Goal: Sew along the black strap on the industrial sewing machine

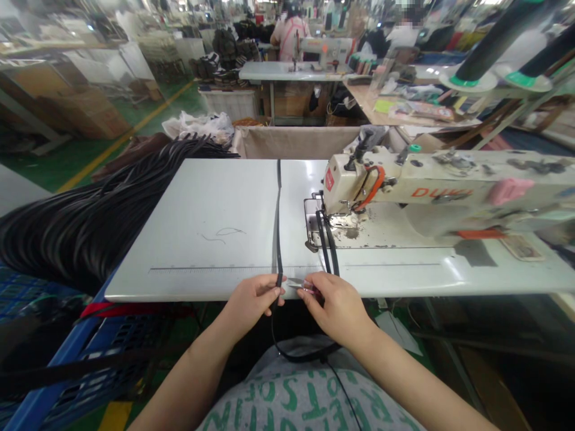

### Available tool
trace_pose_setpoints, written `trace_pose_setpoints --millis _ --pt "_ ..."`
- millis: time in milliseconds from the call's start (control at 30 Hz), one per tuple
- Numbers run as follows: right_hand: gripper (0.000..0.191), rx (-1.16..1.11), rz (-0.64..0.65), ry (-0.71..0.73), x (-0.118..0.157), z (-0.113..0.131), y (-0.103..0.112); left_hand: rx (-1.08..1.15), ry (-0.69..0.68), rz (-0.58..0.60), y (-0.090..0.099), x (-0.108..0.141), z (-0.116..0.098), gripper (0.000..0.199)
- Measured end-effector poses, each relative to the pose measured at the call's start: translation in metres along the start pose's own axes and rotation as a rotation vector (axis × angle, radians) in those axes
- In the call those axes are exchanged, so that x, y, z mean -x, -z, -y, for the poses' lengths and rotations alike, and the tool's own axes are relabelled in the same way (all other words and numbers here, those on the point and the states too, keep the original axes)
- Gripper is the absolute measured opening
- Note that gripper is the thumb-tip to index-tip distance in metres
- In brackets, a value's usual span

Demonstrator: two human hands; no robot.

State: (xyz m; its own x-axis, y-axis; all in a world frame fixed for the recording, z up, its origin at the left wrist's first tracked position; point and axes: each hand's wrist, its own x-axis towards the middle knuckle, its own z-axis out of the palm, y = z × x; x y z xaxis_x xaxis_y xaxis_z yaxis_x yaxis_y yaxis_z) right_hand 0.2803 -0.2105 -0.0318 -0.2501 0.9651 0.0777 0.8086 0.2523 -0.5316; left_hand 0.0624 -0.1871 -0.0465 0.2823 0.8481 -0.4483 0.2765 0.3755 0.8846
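Observation:
At the front edge of the white sewing table [202, 209], my left hand [256, 297] pinches a narrow black strap [279, 233]. The strap runs up across the tabletop to its far edge and hangs in a loop below my hands. My right hand [335, 305] is closed around small thread snips [296, 283], whose metal blades point left, close to the strap. Two black strap lengths [330, 239] lead from under the needle area of the sewing machine [381, 185] down toward my right hand.
A large bundle of black straps [58, 203] lies left of the table, over a blue crate [85, 359]. Loose threads [224, 232] lie on the tabletop. Behind stand a cloth-lined bin [296, 140], another sewing table [269, 70] and a person in pink [293, 33].

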Motion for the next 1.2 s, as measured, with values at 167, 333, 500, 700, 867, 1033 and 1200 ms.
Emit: trace_pose_setpoints --millis 167,333,500,700,867,1033,1200 --pt "0.009 0.029 -0.036 0.035 0.0000 0.0019 -0.0001 0.121 0.000 0.045 0.0005 0.0016 -0.0033 0.051" --pt "0.009 0.041 -0.046 0.051 -0.0007 0.0035 0.0010 0.120 -0.005 0.072 0.0004 0.0020 -0.0035 0.051" --pt "0.009 0.047 -0.055 0.062 -0.0021 0.0043 0.0004 0.093 -0.006 0.085 0.0007 0.0036 -0.0068 0.050" --pt "0.009 0.075 -0.056 0.072 -0.0018 0.0046 -0.0003 0.078 0.011 0.081 0.0018 0.0040 -0.0080 0.048" --pt "0.008 0.094 -0.056 0.082 -0.0008 0.0047 -0.0011 0.083 0.007 0.087 0.0008 0.0040 -0.0068 0.048" --pt "0.008 0.129 -0.057 0.082 -0.0001 0.0052 -0.0005 0.102 -0.008 0.086 0.0005 0.0035 -0.0057 0.046" --pt "0.009 0.168 -0.065 0.101 0.0011 0.0050 -0.0009 0.124 0.001 0.081 -0.0006 0.0044 -0.0090 0.042"
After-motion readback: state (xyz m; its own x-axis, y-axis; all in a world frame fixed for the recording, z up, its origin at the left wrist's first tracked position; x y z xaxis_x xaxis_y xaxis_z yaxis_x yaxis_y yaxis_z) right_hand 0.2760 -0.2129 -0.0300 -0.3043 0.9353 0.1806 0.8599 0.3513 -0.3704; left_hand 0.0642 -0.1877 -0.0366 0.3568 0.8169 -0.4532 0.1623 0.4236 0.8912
